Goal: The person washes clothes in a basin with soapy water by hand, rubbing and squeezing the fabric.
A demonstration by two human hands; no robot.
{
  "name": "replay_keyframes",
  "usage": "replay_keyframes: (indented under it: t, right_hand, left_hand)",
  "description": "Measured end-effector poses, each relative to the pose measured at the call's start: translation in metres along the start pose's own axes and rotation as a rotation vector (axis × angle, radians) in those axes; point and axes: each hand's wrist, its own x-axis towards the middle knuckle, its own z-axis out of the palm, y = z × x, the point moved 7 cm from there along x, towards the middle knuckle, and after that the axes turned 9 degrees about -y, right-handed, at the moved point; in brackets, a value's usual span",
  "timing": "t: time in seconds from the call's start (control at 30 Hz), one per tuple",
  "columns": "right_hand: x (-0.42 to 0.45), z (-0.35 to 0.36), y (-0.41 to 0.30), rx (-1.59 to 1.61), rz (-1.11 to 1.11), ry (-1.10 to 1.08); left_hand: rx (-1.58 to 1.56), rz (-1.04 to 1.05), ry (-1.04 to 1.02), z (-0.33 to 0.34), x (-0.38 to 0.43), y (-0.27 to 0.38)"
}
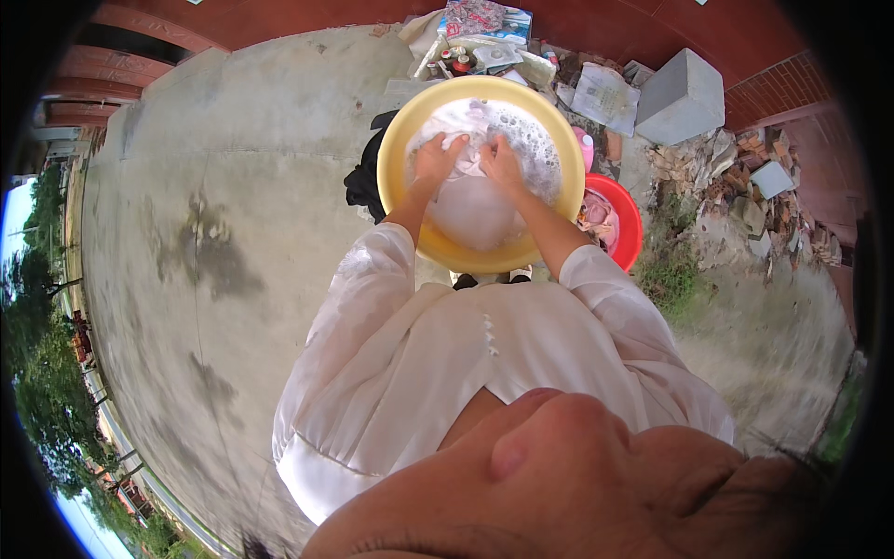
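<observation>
A large yellow basin (pixel 480 264) holds cloudy, soapy water with foam (pixel 534 133) over its far and right side. In it lies a wet, pale cloth (pixel 469 159), partly under the suds. My left hand (pixel 436 161) grips the cloth from the left, thumb towards the middle. From the right, my right hand (pixel 501 162) pinches the same cloth with curled fingers. The two hands are a short gap apart, above the water's middle. The cloth's lower parts are hidden by foam and water.
To the right, a red basin (pixel 632 223) holds pinkish cloth beside a pink bottle (pixel 584 148). Black fabric (pixel 367 171) lies left of the yellow basin. Beyond it stands a foam box (pixel 538 68) of bottles, with a white block (pixel 681 98) and brick rubble (pixel 751 182) farther right.
</observation>
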Motion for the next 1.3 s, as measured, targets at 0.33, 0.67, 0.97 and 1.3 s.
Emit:
replay_keyframes:
  t: [0.33, 0.67, 0.97, 1.3]
  right_hand:
    - [-0.030, -0.050, -0.028, 0.879, 0.198, -0.269]
    - [-0.111, -0.039, -0.068, -0.422, -0.263, -0.067]
    - [-0.041, -0.007, -0.024, -0.498, -0.145, -0.110]
    - [0.017, -0.003, 0.014, -0.463, -0.052, 0.148]
  left_hand:
    - [0.212, 0.637, 0.060, -0.055, -0.113, 0.144]
    - [0.411, 0.187, 0.101, -0.029, -0.136, 0.076]
    - [0.474, 0.096, -0.159, 0.026, -0.075, 0.067]
    - [0.255, 0.052, -0.125, 0.051, -0.009, 0.025]
